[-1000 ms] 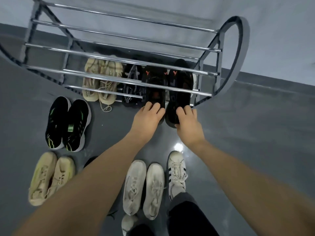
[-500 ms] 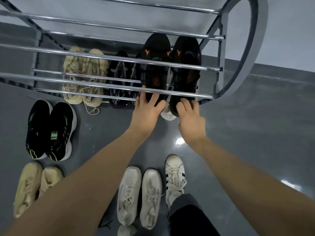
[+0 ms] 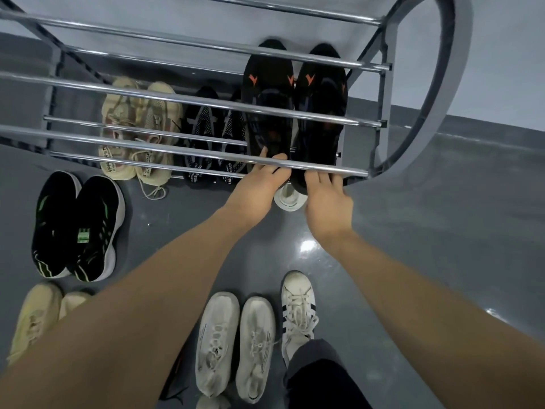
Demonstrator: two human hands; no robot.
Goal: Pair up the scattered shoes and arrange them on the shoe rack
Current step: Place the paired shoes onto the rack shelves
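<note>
Floor (image 3: 427, 231), far left: one pair of cream shoes (image 3: 35, 320), side by side, partly hidden by the left forearm.

Floor, left, above these: one pair of black shoes with green marks (image 3: 76, 228), side by side, touching.

Shoe rack (image 3: 177, 98), chrome bars on a grey frame, standing against the wall. Lowest level, left: one pair of beige lace-up shoes (image 3: 138, 128), heels toward the viewer, a loose lace trailing onto the floor. Just beside them to the right: one pair of black knit shoes with white pattern (image 3: 212, 137), heels toward the viewer.

Bottom centre of floor: one pair of white shoes (image 3: 236, 343), side by side. Right of them: one white striped shoe (image 3: 298, 308), worn on the person's foot below a dark trouser leg.

Rack, right end, on a higher tier: one pair of black shoes with orange marks (image 3: 295, 113), side by side, toes pointing to the wall, lying across the bars.

Left hand (image 3: 256, 184): at the heel of the left shoe of this pair, fingers (image 3: 277, 157) curled over the heel edge by the front bar.

Under the gap between the hands: heel of one white shoe (image 3: 290, 197) on the floor.

Right hand (image 3: 327, 202): at the heel of the right shoe, fingers bent onto it, slightly spread.
</note>
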